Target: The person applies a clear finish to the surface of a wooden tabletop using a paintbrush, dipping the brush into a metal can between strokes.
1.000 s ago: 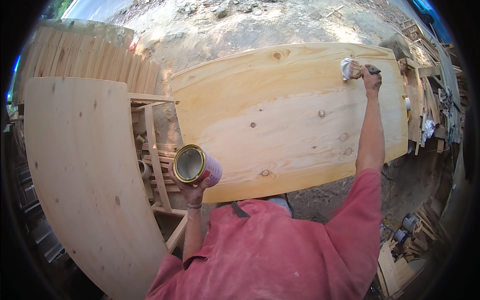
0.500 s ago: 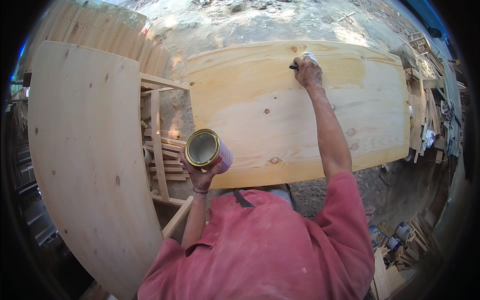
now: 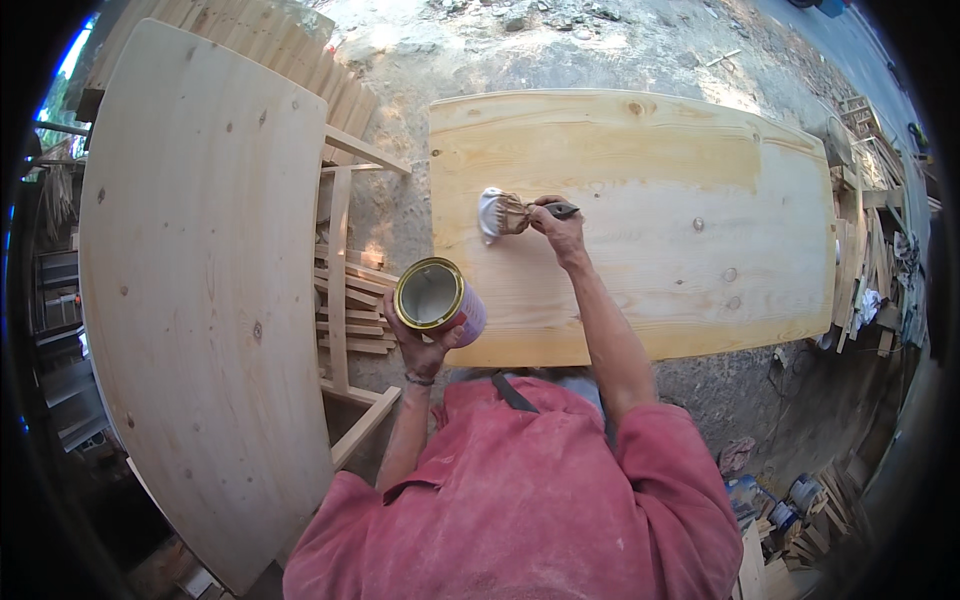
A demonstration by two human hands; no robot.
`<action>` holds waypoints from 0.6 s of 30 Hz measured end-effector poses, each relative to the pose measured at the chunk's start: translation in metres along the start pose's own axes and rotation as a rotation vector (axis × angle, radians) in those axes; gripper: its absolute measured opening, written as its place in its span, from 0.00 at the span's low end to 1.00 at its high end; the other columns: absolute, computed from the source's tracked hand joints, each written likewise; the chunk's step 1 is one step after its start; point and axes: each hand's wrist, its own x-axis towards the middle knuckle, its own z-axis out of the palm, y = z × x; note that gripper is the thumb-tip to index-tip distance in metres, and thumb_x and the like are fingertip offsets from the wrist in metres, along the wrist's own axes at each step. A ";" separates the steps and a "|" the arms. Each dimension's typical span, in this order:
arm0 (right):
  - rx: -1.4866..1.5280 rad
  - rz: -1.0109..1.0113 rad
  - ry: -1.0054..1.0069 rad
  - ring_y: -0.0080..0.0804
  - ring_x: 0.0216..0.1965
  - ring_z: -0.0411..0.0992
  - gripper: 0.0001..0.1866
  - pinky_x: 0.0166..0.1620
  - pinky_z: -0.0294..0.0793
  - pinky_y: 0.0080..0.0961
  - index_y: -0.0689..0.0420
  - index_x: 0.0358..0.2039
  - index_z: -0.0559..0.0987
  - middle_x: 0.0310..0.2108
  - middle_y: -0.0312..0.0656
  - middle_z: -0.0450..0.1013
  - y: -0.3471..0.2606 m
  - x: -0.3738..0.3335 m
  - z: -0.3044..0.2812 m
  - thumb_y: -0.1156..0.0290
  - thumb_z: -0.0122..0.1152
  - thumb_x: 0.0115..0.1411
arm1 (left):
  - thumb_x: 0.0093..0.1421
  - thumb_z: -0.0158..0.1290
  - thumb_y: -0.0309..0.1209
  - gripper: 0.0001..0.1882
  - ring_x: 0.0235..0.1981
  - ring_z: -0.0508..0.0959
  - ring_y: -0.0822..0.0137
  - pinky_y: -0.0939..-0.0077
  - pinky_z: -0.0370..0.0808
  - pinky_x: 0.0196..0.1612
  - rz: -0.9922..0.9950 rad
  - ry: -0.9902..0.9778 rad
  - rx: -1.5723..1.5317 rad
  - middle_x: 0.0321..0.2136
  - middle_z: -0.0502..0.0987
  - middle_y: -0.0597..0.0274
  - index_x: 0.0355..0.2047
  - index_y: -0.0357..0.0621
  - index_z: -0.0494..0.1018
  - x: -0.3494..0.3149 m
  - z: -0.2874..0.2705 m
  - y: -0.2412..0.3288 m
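On the far left stands a big pale wooden board [image 3: 200, 300] with rounded ends. Just to its right is a wooden frame [image 3: 345, 290] with some slats stacked inside it, over sandy ground [image 3: 520, 50].

Next comes the left hand [image 3: 425, 345]. Its fingers are curled around the bottom of an open tin can [image 3: 437, 297], holding it up in the air. The can has a gold rim and looks pale inside. It sits just at the near left corner of a second wooden board [image 3: 650, 230].

This second board is wide and yellowish, with a few dark knots. The right hand [image 3: 560, 228] is stretched out over it. Its fingers are closed tight on the dark handle of a paintbrush [image 3: 505, 212]. The brush's light bristles point left and press on the board, near its left end.

On the far right, past the board's edge, lie heaps of wood scraps [image 3: 880, 250]. Down in the lower right, some small tins [image 3: 790, 495] sit on the ground.
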 end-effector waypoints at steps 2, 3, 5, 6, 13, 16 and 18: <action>-0.009 -0.087 0.075 0.24 0.33 0.76 0.10 0.41 0.82 0.23 0.59 0.37 0.78 0.33 0.37 0.76 -0.012 -0.005 -0.043 0.74 0.68 0.56 | 0.37 0.76 0.37 0.66 0.59 0.68 0.57 0.61 0.68 0.61 0.017 0.026 0.007 0.58 0.62 0.52 0.68 0.42 0.41 0.002 -0.001 0.008; -0.023 -0.131 0.116 0.24 0.33 0.76 0.09 0.40 0.81 0.22 0.58 0.37 0.78 0.34 0.38 0.76 -0.024 -0.007 -0.072 0.74 0.68 0.56 | 0.37 0.76 0.37 0.66 0.58 0.68 0.57 0.61 0.68 0.61 0.008 0.035 -0.025 0.58 0.62 0.52 0.68 0.42 0.41 0.002 -0.002 0.010; -0.074 -0.161 0.257 0.25 0.34 0.76 0.13 0.39 0.79 0.21 0.61 0.40 0.78 0.33 0.37 0.76 -0.058 -0.013 -0.131 0.74 0.69 0.55 | 0.36 0.76 0.36 0.66 0.58 0.69 0.58 0.61 0.68 0.61 -0.009 0.059 -0.084 0.58 0.62 0.53 0.67 0.42 0.42 0.001 -0.006 0.014; -0.090 -0.202 0.326 0.26 0.34 0.77 0.14 0.40 0.80 0.22 0.61 0.41 0.77 0.34 0.39 0.76 -0.077 -0.019 -0.156 0.75 0.68 0.55 | 0.37 0.76 0.35 0.66 0.58 0.68 0.57 0.61 0.68 0.61 -0.013 0.056 -0.079 0.58 0.62 0.53 0.67 0.42 0.41 0.003 -0.008 0.012; -0.058 -0.236 0.375 0.30 0.41 0.77 0.11 0.47 0.81 0.28 0.60 0.41 0.74 0.40 0.44 0.76 -0.103 -0.032 -0.183 0.76 0.63 0.58 | 0.36 0.76 0.36 0.67 0.60 0.67 0.56 0.59 0.67 0.62 -0.023 0.026 -0.133 0.59 0.62 0.53 0.68 0.43 0.40 0.003 -0.011 -0.004; 0.016 -0.177 0.254 0.29 0.39 0.77 0.10 0.46 0.81 0.29 0.58 0.41 0.75 0.39 0.41 0.77 -0.051 -0.022 -0.121 0.76 0.64 0.59 | 0.37 0.76 0.37 0.67 0.60 0.67 0.57 0.59 0.67 0.62 -0.032 0.037 -0.170 0.59 0.62 0.53 0.68 0.43 0.40 0.000 -0.012 0.002; 0.022 -0.136 0.168 0.27 0.38 0.77 0.10 0.45 0.80 0.28 0.59 0.40 0.76 0.37 0.40 0.77 -0.017 -0.021 -0.061 0.75 0.65 0.59 | 0.37 0.76 0.37 0.67 0.60 0.68 0.57 0.59 0.68 0.62 -0.045 0.064 -0.191 0.59 0.62 0.52 0.68 0.43 0.39 -0.002 -0.015 0.014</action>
